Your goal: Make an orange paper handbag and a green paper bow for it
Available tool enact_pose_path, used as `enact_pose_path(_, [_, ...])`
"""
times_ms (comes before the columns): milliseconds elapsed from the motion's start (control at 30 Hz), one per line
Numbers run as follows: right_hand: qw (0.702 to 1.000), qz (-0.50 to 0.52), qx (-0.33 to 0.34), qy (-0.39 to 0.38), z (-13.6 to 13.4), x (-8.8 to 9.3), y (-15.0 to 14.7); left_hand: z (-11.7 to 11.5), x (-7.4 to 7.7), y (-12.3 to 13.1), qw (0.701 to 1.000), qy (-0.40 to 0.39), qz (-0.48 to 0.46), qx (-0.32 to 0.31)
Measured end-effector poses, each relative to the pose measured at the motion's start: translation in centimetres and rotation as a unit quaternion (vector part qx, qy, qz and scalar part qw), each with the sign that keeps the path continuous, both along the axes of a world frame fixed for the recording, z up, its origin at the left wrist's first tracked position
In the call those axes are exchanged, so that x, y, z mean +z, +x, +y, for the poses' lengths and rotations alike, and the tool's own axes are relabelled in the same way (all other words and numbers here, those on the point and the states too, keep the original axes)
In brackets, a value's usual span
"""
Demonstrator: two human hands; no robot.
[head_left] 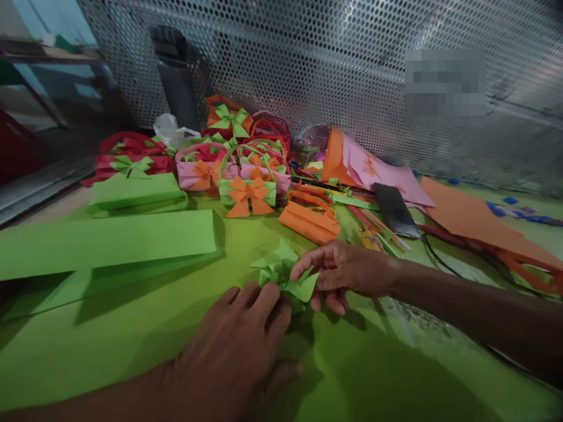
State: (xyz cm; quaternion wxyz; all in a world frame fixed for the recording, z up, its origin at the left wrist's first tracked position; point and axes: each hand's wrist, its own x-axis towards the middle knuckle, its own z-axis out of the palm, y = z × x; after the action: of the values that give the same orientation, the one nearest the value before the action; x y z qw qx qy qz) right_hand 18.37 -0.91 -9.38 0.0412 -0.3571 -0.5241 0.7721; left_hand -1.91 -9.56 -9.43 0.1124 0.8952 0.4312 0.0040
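Observation:
A light green folded-paper bow [281, 266] lies on the green tabletop between my two hands. My left hand [246, 334] is palm down with curled fingers, its fingertips against the near left side of the bow. Its thumb lies apart on the tabletop. From the right, my right hand [336, 272] has its thumb and index finger closed on the bow's right tip, the other fingers curled below. Just behind the bow sits an orange folded-paper piece [310, 223]. A small green paper basket [248, 193] with an orange bow stands further back.
Long green paper strips [109, 243] lie at left. Several red, pink and orange paper baskets stand behind, near a dark bottle [178, 88]. A phone [396, 210], pink sheets [373, 167] and orange paper [479, 211] lie at right. A perforated metal panel [308, 58] closes the back.

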Motion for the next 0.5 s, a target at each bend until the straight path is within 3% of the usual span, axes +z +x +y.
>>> enact_pose_path(500, [1.000,-0.008,0.015,0.015,0.11,0.10,-0.32,0.12,-0.18,-0.05,1.000,0.002,-0.009,-0.003])
